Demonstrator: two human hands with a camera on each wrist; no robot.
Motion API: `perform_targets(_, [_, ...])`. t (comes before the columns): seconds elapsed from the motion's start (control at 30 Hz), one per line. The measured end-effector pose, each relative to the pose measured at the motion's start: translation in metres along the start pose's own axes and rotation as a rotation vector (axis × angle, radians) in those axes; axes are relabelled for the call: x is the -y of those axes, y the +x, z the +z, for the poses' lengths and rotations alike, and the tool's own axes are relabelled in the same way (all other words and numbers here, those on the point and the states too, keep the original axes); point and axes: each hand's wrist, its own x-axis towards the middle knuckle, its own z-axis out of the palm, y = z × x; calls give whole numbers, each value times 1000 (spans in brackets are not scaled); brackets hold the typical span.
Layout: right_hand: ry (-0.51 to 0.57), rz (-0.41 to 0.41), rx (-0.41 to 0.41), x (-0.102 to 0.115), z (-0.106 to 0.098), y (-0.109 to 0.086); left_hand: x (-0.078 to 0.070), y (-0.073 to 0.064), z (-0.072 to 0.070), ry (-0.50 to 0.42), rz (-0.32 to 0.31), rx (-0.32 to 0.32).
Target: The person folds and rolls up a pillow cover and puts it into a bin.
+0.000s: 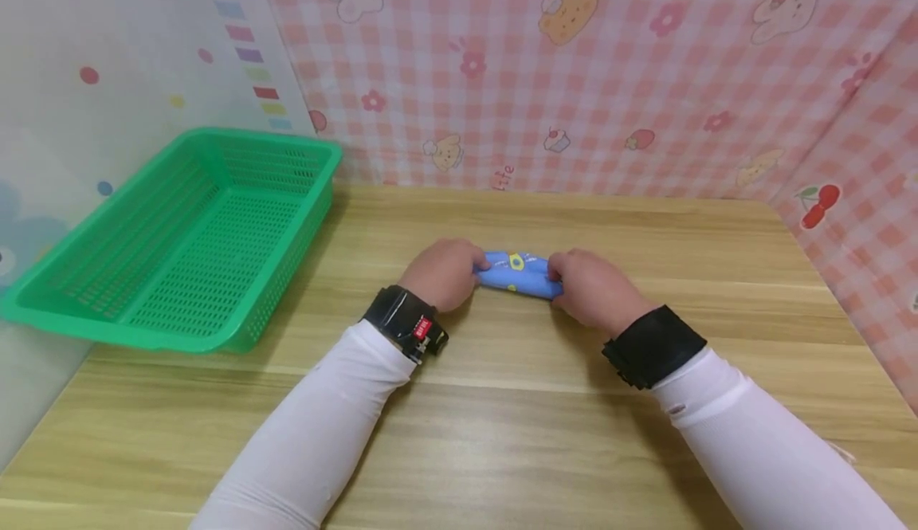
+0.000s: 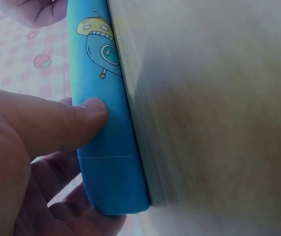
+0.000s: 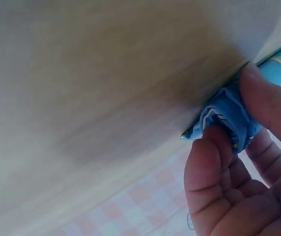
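A blue cloth bundle (image 1: 519,273), rolled or folded into a narrow strip and printed with yellow cartoon figures, lies on the wooden table between both hands. At its left end my left hand (image 1: 445,273) grips it. The left wrist view has the thumb on the near face of the cloth (image 2: 103,172), just above a stitched seam, with fingers behind. My right hand (image 1: 597,289) pinches the right end. In the right wrist view, thumb and fingers hold the cloth's crumpled open end (image 3: 229,115), where its layers show. The palms hide parts of both ends in the head view.
A green plastic basket (image 1: 287,275) with slotted sides stands at the table's left, against the wall. Pink checked wall covering (image 1: 602,100) rises behind the wooden table (image 1: 473,450) and along its right side.
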Motion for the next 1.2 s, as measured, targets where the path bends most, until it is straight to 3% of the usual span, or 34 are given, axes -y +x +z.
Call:
perform_targets(0.33, [17,-70,94,-15,-3,12,1,6,1,4,-19,20])
perform_targets(0.67, [110,2,195,-26,-11,20,2,13,3,17,-20,30])
perform_targets(0.87, [133,7,216,-29,-12,27,1,16,0,4,-34,45])
perform_targets(1.2, [326,180,248,-33,-22,32,-1,21,-1,42,-32,76])
